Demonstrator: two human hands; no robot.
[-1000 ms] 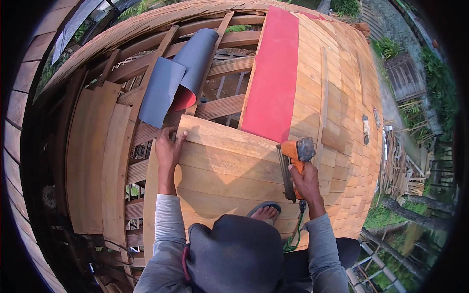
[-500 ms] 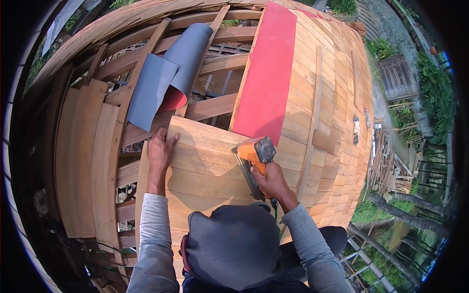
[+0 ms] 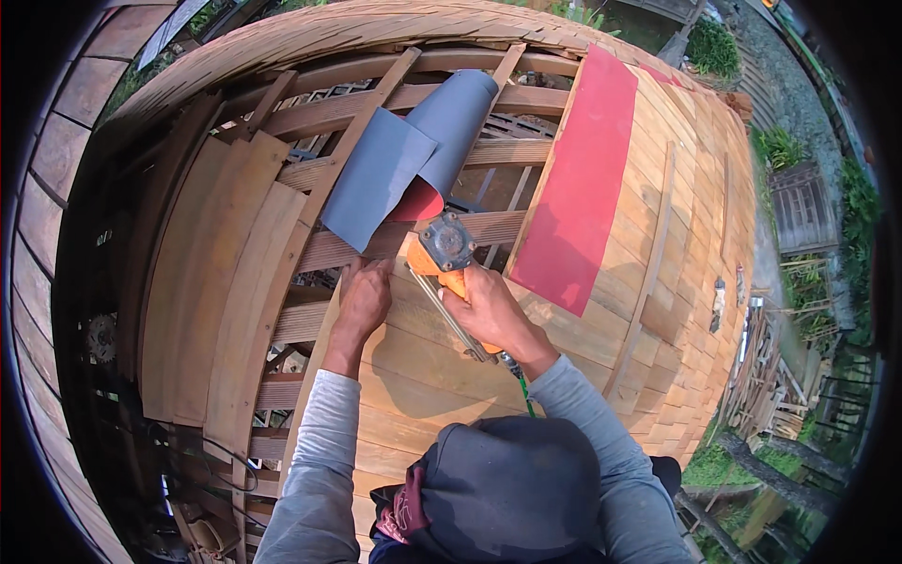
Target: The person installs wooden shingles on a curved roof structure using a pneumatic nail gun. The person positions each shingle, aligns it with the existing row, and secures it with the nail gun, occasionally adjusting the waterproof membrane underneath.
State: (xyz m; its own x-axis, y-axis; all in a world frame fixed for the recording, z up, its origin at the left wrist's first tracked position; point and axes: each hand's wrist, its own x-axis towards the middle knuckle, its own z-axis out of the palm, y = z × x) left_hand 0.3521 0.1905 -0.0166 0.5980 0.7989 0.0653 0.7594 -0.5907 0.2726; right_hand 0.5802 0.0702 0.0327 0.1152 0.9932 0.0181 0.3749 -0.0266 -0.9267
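My right hand (image 3: 496, 318) is closed around the grip of an orange and black nail gun (image 3: 445, 246), with a green air hose (image 3: 526, 395) hanging from its lower end. The gun's nose meets the far edge of a pale wooden board (image 3: 399, 324) or hovers just over it; I cannot tell which. At that board's left end my left hand (image 3: 365, 299) is closed on the edge, its fingertips partly hidden, a short way left of the gun. Just beyond both hands, a loosely rolled sheet (image 3: 413, 155), grey-blue outside and red inside, rests on the battens.
Dark wooden battens (image 3: 301, 320) with open gaps between them lie ahead and left. A red strip (image 3: 587, 179) runs away from me beside rows of wooden shingles (image 3: 672, 254). Loose boards (image 3: 202, 282) lie at the left. Lumber (image 3: 747, 376) is piled on the ground below, right.
My right hand has carried the nail gun leftward along the board, from near the red strip to close beside my left hand. The view has shifted, so the roof appears further right.
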